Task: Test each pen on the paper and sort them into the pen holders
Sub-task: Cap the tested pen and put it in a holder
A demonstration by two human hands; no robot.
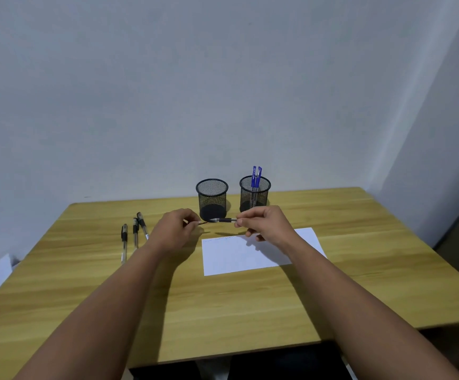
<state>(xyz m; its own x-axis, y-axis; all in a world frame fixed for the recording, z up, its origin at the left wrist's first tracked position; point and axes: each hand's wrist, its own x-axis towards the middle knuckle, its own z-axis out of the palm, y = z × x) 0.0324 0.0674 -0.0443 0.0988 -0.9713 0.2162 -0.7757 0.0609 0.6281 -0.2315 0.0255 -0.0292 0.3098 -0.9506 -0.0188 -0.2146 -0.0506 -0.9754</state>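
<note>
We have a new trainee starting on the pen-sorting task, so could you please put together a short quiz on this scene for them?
1. True or false: both pen holders already contain pens.
2. How many pens lie on the table left of the left hand?
3. What does the right hand hold? A) a sheet of paper B) a pen C) a pen holder

Key
1. False: the right pen holder has two blue pens; the left pen holder looks empty.
2. Three loose pens, on the wooden table.
3. B: it pinches a black pen above the table, beyond the paper; the left hand pinches something small, probably its cap.
</note>
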